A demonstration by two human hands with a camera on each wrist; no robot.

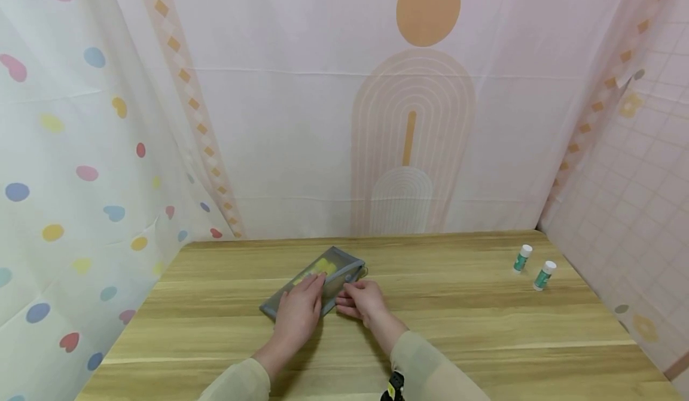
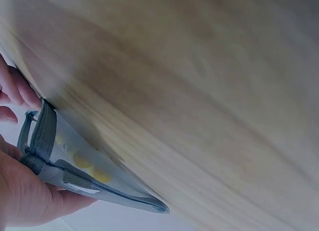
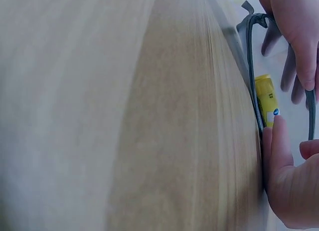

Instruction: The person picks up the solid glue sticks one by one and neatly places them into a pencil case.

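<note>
A grey mesh zipper pouch (image 1: 339, 256) lies slanted on the wooden table, its near long side gaping. Through the mesh show yellow things; at the opening in the right wrist view one is a yellow glue stick (image 3: 267, 96). My left hand (image 1: 298, 308) lies over the pouch's top, thumb gripping the upper rim of the opening while the fingers spread across the mesh. On the near right side, my right hand (image 1: 366, 302) has its thumb at the upper rim and its fingers at the lower rim, holding the pouch edge. The fingertips come close to the glue stick.
Two small white-capped tubes with green labels, one tube (image 1: 522, 258) and another tube (image 1: 545, 276), stand at the table's right. Patterned curtains (image 1: 301, 149) hang behind and at both sides of the table (image 1: 457, 329).
</note>
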